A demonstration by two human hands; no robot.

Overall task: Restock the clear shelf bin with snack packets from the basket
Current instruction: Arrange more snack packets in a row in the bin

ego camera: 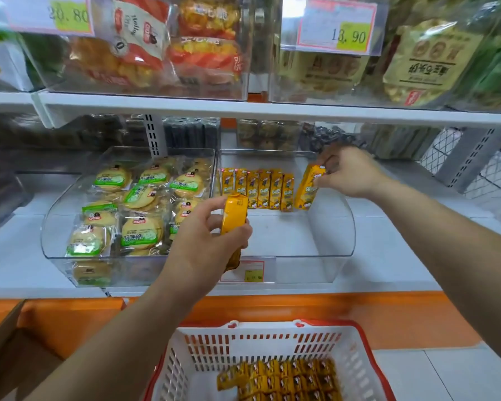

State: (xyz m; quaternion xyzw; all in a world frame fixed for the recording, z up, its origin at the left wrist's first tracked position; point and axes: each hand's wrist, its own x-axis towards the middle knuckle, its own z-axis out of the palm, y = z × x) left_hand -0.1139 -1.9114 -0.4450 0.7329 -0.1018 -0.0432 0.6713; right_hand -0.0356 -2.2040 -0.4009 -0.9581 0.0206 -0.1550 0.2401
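A clear shelf bin [330, 250] on the middle shelf holds a row of several yellow snack packets [258, 189] standing upright at its back. My right hand [347, 172] pinches one yellow packet [308, 188] by its top at the right end of that row, inside the bin. My left hand [211, 241] grips another yellow packet [234, 218] above the bin's front left corner. Below, a white and red basket [185, 354] holds several more yellow packets [281, 380].
A second clear bin [55, 235] to the left is filled with green-labelled biscuit packs. A price tag [253, 272] hangs on the bin's front. The upper shelf [272, 110] overhangs with more bins. A cardboard box [9, 351] sits at the lower left.
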